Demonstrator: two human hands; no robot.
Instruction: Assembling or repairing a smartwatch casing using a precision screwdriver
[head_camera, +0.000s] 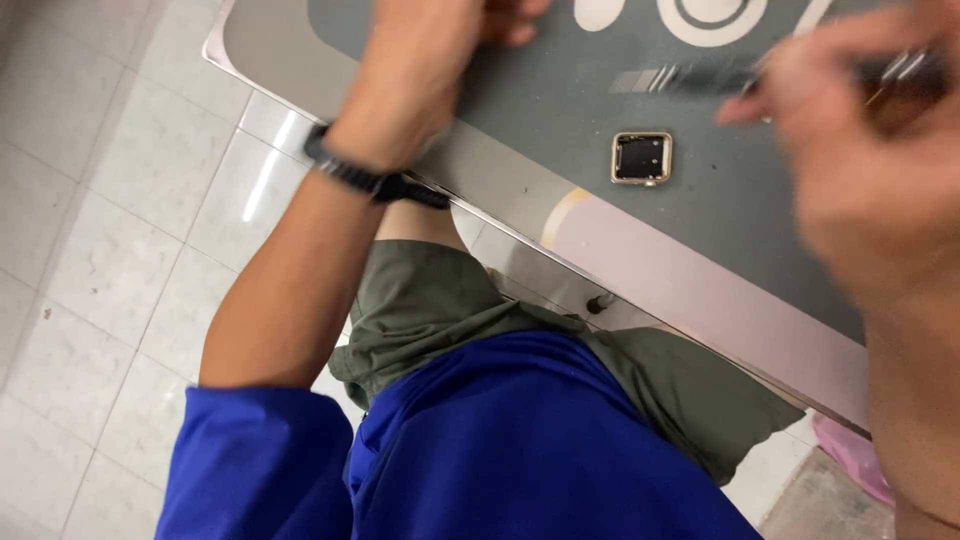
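I keep the square gold watch case (641, 157) flat on the grey work mat (520, 110), near the table's edge. My right hand (860, 150), blurred, grips a thin dark tool (700, 78); steady it first. My left hand (430, 60) is cropped; grip unclear.

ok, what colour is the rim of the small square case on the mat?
Gold, around a dark inside, on the square case. The head view shows it.
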